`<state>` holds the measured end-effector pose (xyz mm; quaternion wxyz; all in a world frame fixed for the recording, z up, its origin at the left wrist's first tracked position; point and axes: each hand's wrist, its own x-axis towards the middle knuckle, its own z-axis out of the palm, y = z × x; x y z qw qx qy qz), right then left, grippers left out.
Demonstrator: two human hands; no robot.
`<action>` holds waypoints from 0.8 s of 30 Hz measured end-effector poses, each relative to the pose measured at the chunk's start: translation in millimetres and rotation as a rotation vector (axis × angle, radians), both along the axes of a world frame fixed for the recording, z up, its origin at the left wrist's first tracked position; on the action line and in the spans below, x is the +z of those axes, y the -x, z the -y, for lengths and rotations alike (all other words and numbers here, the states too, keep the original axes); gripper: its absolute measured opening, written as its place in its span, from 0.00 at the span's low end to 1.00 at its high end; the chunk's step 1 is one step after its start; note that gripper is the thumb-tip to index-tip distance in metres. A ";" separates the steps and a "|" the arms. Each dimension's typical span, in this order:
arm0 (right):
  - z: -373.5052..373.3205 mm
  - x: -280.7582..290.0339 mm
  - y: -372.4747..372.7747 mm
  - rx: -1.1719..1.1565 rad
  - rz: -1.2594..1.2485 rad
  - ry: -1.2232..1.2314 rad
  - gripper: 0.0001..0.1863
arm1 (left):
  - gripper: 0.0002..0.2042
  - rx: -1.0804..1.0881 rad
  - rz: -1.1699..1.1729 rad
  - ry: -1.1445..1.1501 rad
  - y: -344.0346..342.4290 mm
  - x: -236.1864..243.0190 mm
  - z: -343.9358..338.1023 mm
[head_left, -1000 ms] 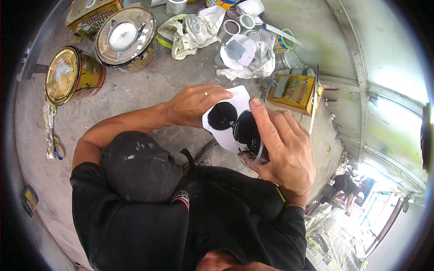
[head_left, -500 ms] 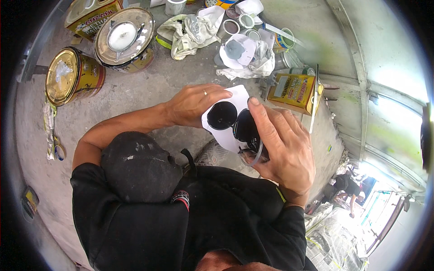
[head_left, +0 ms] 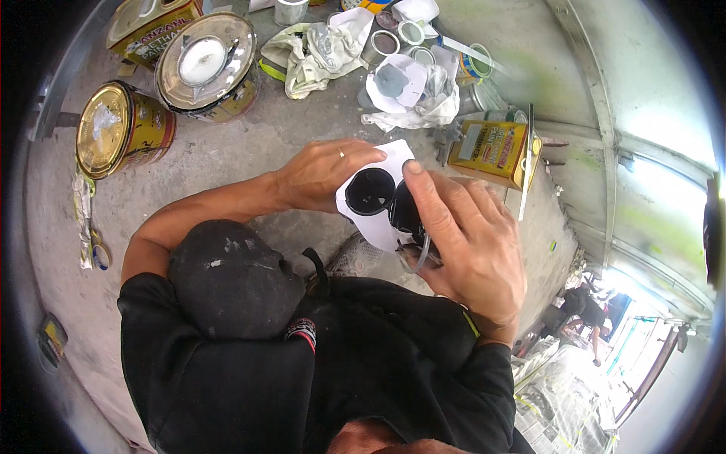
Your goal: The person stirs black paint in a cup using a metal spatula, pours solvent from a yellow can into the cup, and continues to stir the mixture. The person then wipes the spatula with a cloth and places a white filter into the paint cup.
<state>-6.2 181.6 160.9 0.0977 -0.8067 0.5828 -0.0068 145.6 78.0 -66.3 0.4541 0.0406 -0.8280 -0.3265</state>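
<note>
My left hand point(head_left: 321, 172) is closed around the far left side of a piece of white paper point(head_left: 395, 155), which surrounds a round pool of glossy black liquid point(head_left: 370, 191). Whatever lies under the paper is hidden. My right hand point(head_left: 473, 234) grips a clear plastic cup point(head_left: 425, 253) smeared with black. The cup is tilted to the left, and its dark mouth meets the right side of the pool. My right fingers cover much of the cup.
Two large round paint cans point(head_left: 106, 129) point(head_left: 170, 76) stand at the far left. Beyond my hands lie stained rags point(head_left: 314, 57) and several small cups point(head_left: 411, 32). A yellow rectangular tin point(head_left: 491, 151) stands to the right. Another person point(head_left: 582, 306) is in the right background.
My right hand has shifted slightly left and the cup has turned further, so less of its dark inside shows. The left hand has barely moved.
</note>
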 end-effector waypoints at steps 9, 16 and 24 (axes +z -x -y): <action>1.5 -5.1 -1.9 0.024 -0.048 0.043 0.38 | 0.38 -0.005 -0.010 -0.011 0.3 -0.4 1.5; 0.8 -7.7 -2.7 0.029 -0.061 0.064 0.37 | 0.39 -0.010 0.004 -0.015 -0.2 -0.3 1.3; 2.8 -5.3 -3.5 0.010 -0.067 0.048 0.37 | 0.38 -0.006 0.000 -0.026 1.1 -1.4 0.9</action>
